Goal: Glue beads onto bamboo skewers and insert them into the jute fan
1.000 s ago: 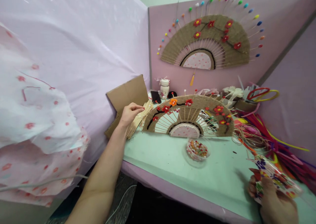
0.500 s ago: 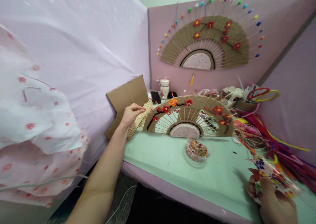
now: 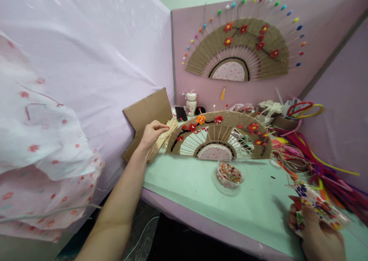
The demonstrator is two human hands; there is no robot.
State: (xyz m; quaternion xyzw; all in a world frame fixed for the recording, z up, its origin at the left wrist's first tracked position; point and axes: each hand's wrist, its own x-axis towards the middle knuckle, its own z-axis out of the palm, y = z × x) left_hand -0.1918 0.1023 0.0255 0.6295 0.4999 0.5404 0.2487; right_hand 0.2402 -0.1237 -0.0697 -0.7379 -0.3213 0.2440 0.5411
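My left hand [image 3: 153, 133] reaches over a bundle of thin wooden sticks [image 3: 161, 141], just left of a twine-wrapped fan [image 3: 227, 119]. Its thumb and fingertips are pressed together; whatever they pinch, if anything, is too small to make out. The fan stands on the green tabletop [image 3: 184, 180], decorated with red and orange flowers, a dark branch and bead-tipped sticks. At the lower right my right hand [image 3: 319, 226] grips a clear plastic packet [image 3: 322, 205] with colourful small pieces or prints. A clear bowl of beads [image 3: 230, 175] sits in front of the fan.
A finished-looking fan [image 3: 244, 35] hangs on the pink back wall. Cardboard [image 3: 152, 107] leans at the left wall. Scissors [image 3: 304, 109], pipe cleaners [image 3: 324, 173] and cords crowd the right side. Behind the fan stand a white bottle [image 3: 191, 103] and a phone [image 3: 181, 113].
Hardly anything differs: the view has shifted very slightly. Both hands keep their positions, the left pinched above the sticks and the right round the packet.
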